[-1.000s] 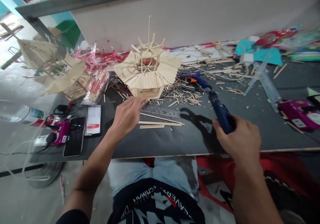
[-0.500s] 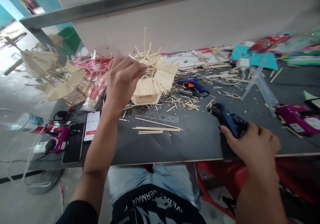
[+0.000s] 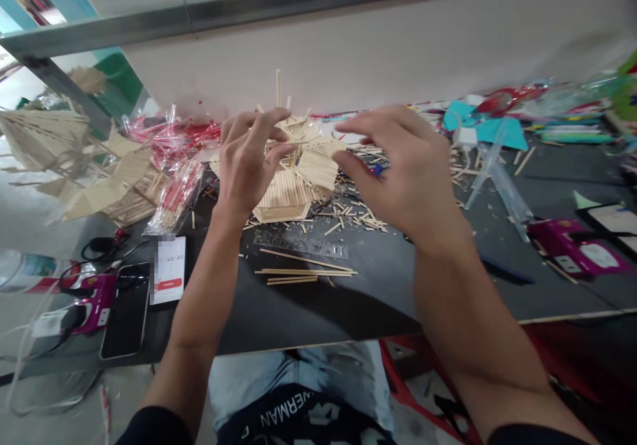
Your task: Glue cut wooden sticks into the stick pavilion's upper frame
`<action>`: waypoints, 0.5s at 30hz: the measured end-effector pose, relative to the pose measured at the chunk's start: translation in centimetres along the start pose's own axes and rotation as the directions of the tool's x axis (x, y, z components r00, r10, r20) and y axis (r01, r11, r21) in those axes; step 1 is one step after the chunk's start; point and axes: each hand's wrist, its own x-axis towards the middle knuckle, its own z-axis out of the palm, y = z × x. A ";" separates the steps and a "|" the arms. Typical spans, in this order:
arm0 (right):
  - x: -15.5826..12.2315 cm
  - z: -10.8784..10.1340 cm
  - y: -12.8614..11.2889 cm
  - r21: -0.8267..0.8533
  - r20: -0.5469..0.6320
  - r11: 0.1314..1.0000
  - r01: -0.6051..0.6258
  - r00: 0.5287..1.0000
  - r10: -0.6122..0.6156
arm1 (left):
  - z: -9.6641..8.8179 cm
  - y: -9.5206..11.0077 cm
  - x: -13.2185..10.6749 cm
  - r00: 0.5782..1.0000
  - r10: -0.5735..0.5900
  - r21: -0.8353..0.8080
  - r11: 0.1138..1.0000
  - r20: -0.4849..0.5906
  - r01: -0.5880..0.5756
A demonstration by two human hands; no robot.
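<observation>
Well to the left, a second stick model (image 3: 107, 193), with pale flaring panels, stands beside a purple power block (image 3: 102, 299), a dark phone (image 3: 125, 312) and a lit phone (image 3: 172, 269) on the grey bench (image 3: 279, 319). Next comes a clear bag (image 3: 175, 196) of red-and-pale sticks, slanting away from the person. The left hand (image 3: 243, 160) is held up in front of the left part of the stick pavilion (image 3: 283, 193), thumb and forefinger spread apart; whether a thin stick is caught there cannot be told. The pavilion is upright at the middle of the bench, its long axis vertical: a thin mast (image 3: 278, 88) points straight up, and a sloping panel and the base face the person. Before it lie a clear ruler (image 3: 301, 245) and several loose sticks (image 3: 306, 272), running roughly left to right. The right hand (image 3: 411, 166) is up at the pavilion's right, fingers open, thumb and forefinger parted and pointing left towards it. A dark blue tool (image 3: 507, 271) lies by the right forearm, partly hidden, with another purple block (image 3: 574, 249) farther right.
</observation>
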 end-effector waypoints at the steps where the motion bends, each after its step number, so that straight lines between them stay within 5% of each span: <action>1: 1.4 0.9 -0.1 0.023 0.043 1.000 0.001 0.999 -0.002 | 0.0 -0.1 -0.1 1.000 0.001 0.006 1.000 -0.012 -0.001; 7: 3.4 4.5 1.1 0.141 0.125 0.990 -0.014 0.992 -0.003 | -0.3 -0.3 -0.2 0.999 0.009 0.005 1.000 -0.049 -0.009; 15: 3.0 5.7 1.7 0.207 0.129 0.976 -0.074 0.991 0.048 | -0.3 -0.6 0.0 0.999 -0.034 -0.068 0.997 0.009 0.035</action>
